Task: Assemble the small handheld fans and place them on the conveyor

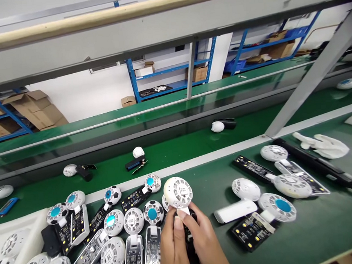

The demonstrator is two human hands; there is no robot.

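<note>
Between my two hands is a device with a round white vented head (178, 192); the head points away from me, its slotted disc facing up. My left hand (172, 245) is closed around its neck and dark body from the left, thumb on top. From the other side my right hand (206, 240) grips the same device, its thumb pressed near the neck. Most of the body is hidden by the fingers. Close to my left hand lie similar devices, one with a football-patterned head (153, 213) and blue disc, another with a white head (133, 220) and exposed circuit board.
Several more units crowd the left, beside a white tray (37, 222). On the right are a white-headed unit (277, 207), a black corded tool (317, 162) and a white glove (323, 144). Behind runs a green conveyor (177, 146) carrying units; a grey metal post (312, 70) slants up on the right.
</note>
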